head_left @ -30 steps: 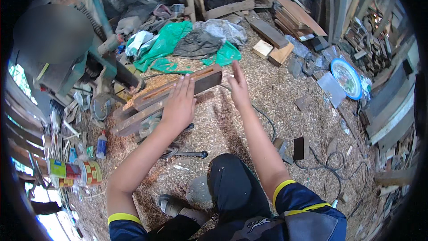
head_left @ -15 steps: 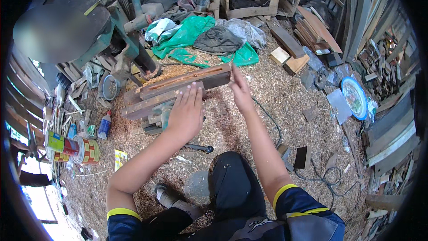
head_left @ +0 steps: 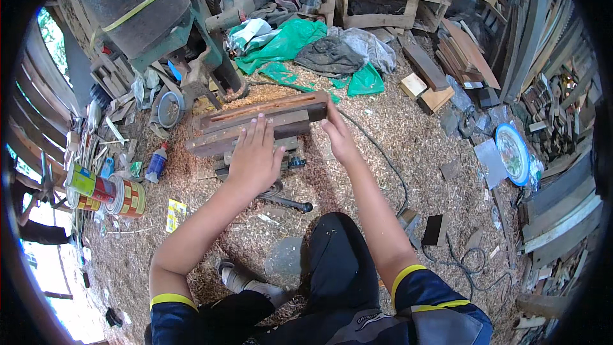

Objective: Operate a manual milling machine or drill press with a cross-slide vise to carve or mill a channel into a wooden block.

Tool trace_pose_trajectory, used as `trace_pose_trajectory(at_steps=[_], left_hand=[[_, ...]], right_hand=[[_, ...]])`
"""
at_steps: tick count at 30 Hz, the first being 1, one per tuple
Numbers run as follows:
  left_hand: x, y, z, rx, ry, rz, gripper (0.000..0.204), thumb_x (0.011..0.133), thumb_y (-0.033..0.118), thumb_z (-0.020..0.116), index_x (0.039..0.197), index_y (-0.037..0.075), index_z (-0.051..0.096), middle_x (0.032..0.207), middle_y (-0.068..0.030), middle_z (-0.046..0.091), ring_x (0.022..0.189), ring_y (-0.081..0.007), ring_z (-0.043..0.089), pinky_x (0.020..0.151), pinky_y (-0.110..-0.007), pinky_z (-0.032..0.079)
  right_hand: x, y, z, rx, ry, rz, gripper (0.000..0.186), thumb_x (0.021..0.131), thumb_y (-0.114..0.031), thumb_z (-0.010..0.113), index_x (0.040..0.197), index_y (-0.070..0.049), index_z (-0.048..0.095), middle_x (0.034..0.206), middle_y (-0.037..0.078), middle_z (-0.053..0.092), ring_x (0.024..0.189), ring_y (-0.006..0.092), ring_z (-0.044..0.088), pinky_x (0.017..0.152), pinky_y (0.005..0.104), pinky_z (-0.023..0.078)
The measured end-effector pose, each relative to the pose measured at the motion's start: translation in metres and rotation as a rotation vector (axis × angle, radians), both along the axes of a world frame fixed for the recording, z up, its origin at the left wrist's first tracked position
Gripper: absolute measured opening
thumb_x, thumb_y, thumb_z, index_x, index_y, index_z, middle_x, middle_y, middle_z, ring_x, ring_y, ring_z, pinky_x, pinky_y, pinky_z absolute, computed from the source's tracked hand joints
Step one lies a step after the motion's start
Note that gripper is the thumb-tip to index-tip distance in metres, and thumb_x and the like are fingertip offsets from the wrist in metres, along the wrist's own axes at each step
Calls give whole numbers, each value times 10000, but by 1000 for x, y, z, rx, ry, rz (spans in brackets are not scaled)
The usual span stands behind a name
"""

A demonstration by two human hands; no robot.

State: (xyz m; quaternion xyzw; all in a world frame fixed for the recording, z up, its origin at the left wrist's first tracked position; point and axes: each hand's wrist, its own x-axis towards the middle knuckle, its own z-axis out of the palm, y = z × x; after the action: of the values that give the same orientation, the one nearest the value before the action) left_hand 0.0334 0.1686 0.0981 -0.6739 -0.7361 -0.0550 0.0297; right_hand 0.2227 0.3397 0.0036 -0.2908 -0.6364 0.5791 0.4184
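Observation:
In the head view, two dark reddish-brown wooden beams lie side by side on a metal stand or vise [head_left: 287, 145]; the far beam [head_left: 315, 106] has a long slot in its top, with pale shavings in it. My left hand [head_left: 249, 160] lies with outstretched fingers on the nearer beam [head_left: 204, 145]. My right hand [head_left: 341, 140] is at the right end of the slotted beam, its fingers straight up against that end and its thumb apart. A dark cable [head_left: 377, 147] runs behind my right hand. A metal handle [head_left: 292, 203] sticks out below the stand.
A green machine [head_left: 137, 16] stands at upper left. Green sheeting and cloths [head_left: 284, 48] lie behind the beams, near a pallet crate [head_left: 377, 21]. Boards [head_left: 472, 54], a blue-rimmed dish [head_left: 511, 153] and stacked timber are right. Paint cans [head_left: 124, 195] and a bottle [head_left: 156, 163] are left.
The view has shifted, showing more of the machine. The nearer beam has slid rightward along the slotted one, with my left hand on it; my right hand stays at the slotted beam's end.

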Motion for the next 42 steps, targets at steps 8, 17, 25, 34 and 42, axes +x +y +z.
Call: trace_pose_trajectory(at_steps=[8, 17, 25, 34, 42], left_hand=[[-4, -14, 5, 40, -71, 41, 649, 1134, 347, 476, 1602, -100, 433, 1723, -334, 352, 1609, -474, 355, 1332, -556, 275], [-17, -29, -14, 135, -286, 64, 640, 1058, 275, 503, 1554, -128, 478, 1679, -349, 411, 1595, -473, 378, 1332, -548, 285], [-18, -35, -16, 287, -407, 95, 638, 978, 173, 503, 1552, -106, 490, 1643, -337, 466, 1561, -475, 425, 1321, -518, 326], [-19, -36, -20, 305, -460, 118, 605, 968, 178, 519, 1518, -75, 541, 1624, -292, 511, 1533, -466, 464, 1285, -510, 381], [-18, -37, -22, 335, -476, 125, 531, 970, 178, 527, 1439, -64, 585, 1597, -288, 529, 1519, -471, 476, 1265, -502, 404]], right_hand=[[-17, -9, 5, -12, 19, 36, 769, 1142, -342, 502, 1742, 38, 207, 1804, 255, 258, 1690, 338, 217, 1358, 393, 155], [-37, -23, -1, 70, -1, 65, 839, 1122, -339, 567, 1761, 2, 143, 1812, 264, 222, 1681, 355, 242, 1349, 405, 188], [-40, -27, 7, 75, -29, 73, 799, 1137, -362, 533, 1744, 32, 195, 1806, 259, 244, 1691, 335, 208, 1352, 401, 171], [-45, -30, 3, 71, -47, 17, 794, 1138, -425, 559, 1708, 63, 297, 1770, 263, 334, 1660, 330, 303, 1342, 393, 218], [-36, -19, 0, 19, -61, 31, 831, 1132, -428, 575, 1732, 42, 244, 1772, 271, 324, 1651, 326, 321, 1329, 401, 253]])
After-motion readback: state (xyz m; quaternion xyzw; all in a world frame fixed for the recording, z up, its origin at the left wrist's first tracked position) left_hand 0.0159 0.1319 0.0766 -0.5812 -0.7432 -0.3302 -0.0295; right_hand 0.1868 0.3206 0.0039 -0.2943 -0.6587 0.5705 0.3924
